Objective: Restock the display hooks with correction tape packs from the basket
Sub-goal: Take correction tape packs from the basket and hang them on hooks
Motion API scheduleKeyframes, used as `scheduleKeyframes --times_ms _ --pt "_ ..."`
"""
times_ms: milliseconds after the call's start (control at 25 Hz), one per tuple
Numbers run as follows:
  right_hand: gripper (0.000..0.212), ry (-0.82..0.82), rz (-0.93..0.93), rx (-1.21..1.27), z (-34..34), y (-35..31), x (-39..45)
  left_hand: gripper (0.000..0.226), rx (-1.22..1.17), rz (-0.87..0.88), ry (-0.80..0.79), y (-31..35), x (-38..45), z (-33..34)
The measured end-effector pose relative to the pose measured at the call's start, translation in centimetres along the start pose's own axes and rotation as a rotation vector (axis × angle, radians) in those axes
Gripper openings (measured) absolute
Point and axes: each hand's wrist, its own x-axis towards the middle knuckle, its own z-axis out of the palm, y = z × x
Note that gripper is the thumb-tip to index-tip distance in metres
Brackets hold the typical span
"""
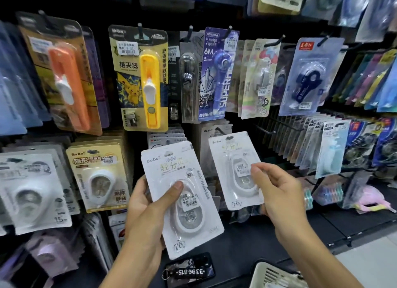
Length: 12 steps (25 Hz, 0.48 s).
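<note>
My left hand [148, 204] grips a small stack of white correction tape packs [184, 204], thumb pressed on the front blister, held tilted in front of the lower display row. My right hand [277, 193] pinches one single white correction tape pack [234, 169] by its right edge, held upright just in front of a row of like packs [214, 133] on a hook. The cream plastic basket [272, 275] shows only its rim at the bottom edge, below my right forearm.
A black pegboard wall carries many hanging packs: a yellow clip pusher [148, 81], a purple correction tape card [217, 77], a beige tape pack [101, 174]. A bare black hook [266, 131] juts out at right. A phone with a key tag [191, 270] lies on the dark shelf.
</note>
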Motion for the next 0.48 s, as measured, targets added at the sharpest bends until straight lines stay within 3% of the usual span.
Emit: scheduleKeyframes --times_ms 120,160,360,480 --pt "0.018 -0.071 0.166 0.01 0.4 -0.6 0.3 0.061 0.028 0.053 -0.006 0.2 0.1 0.5" --pt "0.03 -0.119 0.202 -0.037 0.3 -0.8 0.0 0.059 0.029 0.061 -0.006 0.3 0.1 0.8" --pt "0.069 -0.452 0.053 0.053 2.3 -0.8 -2.9 0.052 0.082 0.077 -0.035 0.5 0.8 2.8" --pt "0.069 -0.345 0.037 0.174 2.8 -1.3 -2.6 0.042 0.069 0.031 -0.084 0.7 1.2 3.0"
